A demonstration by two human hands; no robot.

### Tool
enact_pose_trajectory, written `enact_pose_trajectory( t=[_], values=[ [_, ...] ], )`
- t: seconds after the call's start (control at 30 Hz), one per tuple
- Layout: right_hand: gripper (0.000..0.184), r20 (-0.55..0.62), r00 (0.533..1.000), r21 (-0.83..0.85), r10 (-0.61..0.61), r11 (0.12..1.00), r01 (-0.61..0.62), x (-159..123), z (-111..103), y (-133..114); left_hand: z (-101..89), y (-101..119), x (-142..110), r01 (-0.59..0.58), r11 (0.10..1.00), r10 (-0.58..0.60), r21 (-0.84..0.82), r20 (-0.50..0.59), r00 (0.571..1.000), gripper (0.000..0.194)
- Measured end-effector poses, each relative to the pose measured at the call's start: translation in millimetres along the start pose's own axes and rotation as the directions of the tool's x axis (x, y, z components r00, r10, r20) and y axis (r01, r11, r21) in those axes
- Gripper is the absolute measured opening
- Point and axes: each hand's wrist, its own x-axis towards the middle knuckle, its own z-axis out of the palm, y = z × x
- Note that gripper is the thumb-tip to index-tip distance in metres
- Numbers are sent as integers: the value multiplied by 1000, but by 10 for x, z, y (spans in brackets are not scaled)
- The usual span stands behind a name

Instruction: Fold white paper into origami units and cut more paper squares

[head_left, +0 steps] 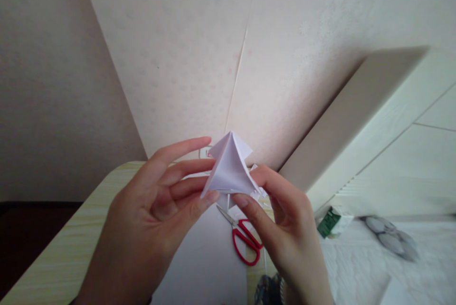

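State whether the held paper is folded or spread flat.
Folded: the white paper rises to a creased peak, with flaps angled outward.

White folded paper (230, 172), roughly triangular, one sharp peak at the far end; crisp creased edges fan from it down to the near left and near right corners. Face between them is hollow, like a shallow pocket, right edge bowed. Smaller pointed flaps stick out behind on left and right. Partly folded open, held aloft between left hand (149, 210) and right hand (288, 219), thumbs along near edge
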Motion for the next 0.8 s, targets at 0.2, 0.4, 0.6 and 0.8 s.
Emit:
enact_pose_trajectory(
  t=[0.2, 0.4, 0.6, 0.8],
  values=[
    [17, -8, 1000, 66, 3, 998, -2, -4, -5, 12, -50, -32, 39, 89, 996, -84, -31, 137, 987, 37],
    [16, 5, 1000, 84, 19, 996, -20, -12, -3, 14, 2, 16, 24, 71, 997, -67, -41, 86, 994, 33],
    [18, 22, 998, 101, 52, 993, -54, -36, -19, -1, 22, 29, -10, 33, 999, -35, 40, 48, 998, 30],
    [27, -50, 985, 50, 163, 986, -161, -80, 42, -48, -2, 20, -47, 10, 992, -6, 129, -31, 1000, 23]
  ],
)
